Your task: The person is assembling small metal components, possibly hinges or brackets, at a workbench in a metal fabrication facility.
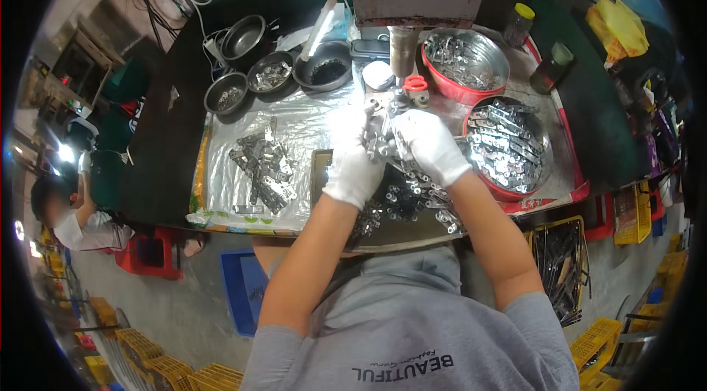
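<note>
Both my hands wear white gloves and are at the metal tooling (398, 105) under the press ram (403, 52). My left hand (355, 166) is on the left side of the tooling, its fingers curled together and washed out by glare. My right hand (431, 146) reaches in from the right, fingertips closed at the tooling. Whatever small part either hand pinches is hidden by glare and gloves. Just below the hands lie several small metal pieces (412, 196) on the bench's front edge. A red knob-like piece (415, 83) sits beside the ram.
Flat metal strips (265, 174) lie piled on plastic sheeting at left. Several dark bowls (227, 94) stand behind them. At right are two red-rimmed basins (508, 188) (479, 89) of metal parts. A lamp (319, 29) shines beside the press. A blue bin (239, 291) is on the floor; a person (81, 214) sits far left.
</note>
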{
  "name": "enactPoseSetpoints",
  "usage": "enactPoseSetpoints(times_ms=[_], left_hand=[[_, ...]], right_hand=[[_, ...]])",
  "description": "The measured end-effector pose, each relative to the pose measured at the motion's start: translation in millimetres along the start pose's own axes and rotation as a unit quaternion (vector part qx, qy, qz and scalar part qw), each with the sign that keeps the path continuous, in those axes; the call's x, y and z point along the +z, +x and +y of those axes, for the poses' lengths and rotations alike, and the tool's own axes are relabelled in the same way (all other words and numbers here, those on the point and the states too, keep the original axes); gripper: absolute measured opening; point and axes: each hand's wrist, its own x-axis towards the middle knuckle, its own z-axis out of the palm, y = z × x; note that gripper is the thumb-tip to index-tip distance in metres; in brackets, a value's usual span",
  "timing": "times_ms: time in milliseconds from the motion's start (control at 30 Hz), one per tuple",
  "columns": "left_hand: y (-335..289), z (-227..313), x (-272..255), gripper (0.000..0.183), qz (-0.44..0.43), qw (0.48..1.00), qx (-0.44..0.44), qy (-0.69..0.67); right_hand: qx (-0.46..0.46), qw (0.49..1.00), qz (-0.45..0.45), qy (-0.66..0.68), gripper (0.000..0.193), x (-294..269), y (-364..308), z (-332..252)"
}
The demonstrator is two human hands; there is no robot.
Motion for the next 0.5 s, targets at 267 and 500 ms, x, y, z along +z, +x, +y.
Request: enactPoseSetpoints(times_ms=[267, 500], left_hand=[[38.8, -17.0, 3.0, 0.032, 0.05, 0.991, -0.058, -0.112], [51.3, -18.7, 8.3, 0.02, 0.121, 0.986, -0.062, -0.096]], right_hand=[[0.024, 0.997, -0.005, 0.079, 0.021, -10.1, 30.6, 16.8], [0.007, 0.998, 0.02, 0.051, 0.022, -8.4, 32.1, 10.5]])
